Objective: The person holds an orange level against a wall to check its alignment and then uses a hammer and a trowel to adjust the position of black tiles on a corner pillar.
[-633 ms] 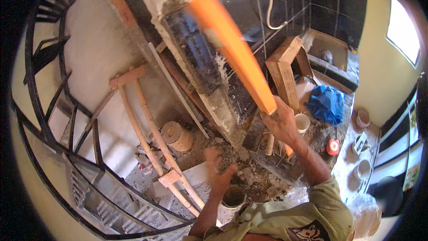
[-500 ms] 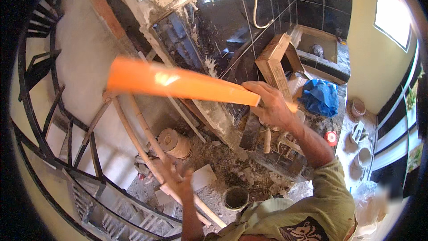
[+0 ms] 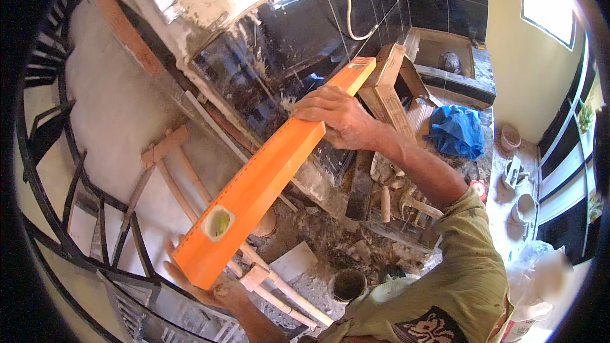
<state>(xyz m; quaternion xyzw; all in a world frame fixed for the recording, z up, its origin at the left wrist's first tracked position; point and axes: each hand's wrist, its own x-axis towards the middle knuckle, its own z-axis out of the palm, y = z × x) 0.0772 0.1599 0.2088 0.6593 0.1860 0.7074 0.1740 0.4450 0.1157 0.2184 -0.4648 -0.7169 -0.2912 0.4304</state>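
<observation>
An orange spirit level [image 3: 264, 181] slants across the middle of the view, from the dark wall tiles down to the lower left. My right hand [image 3: 337, 117] is closed over its upper half, fingers wrapped across the edge. Its lower end, beside a pale vial window, rests in my left hand [image 3: 222, 292], whose fingers curl round from behind and are partly hidden by the level. The far tip of the level overlaps the cardboard box [image 3: 387, 92] in view; whether they touch I cannot tell.
A counter carries a blue plastic bag [image 3: 456, 130], a hammer [image 3: 416, 205] and a wooden-handled tool [image 3: 385, 203]. Below stand a bucket [image 3: 348, 284] and rubble. A wooden ladder [image 3: 254, 277] leans at left, near a black metal railing [image 3: 76, 241]. Glossy black tiles [image 3: 305, 32] cover the wall.
The spirit level has swung from nearly level across the view to a steep slant, its left end coming down. My left hand, empty before, now holds that end.
</observation>
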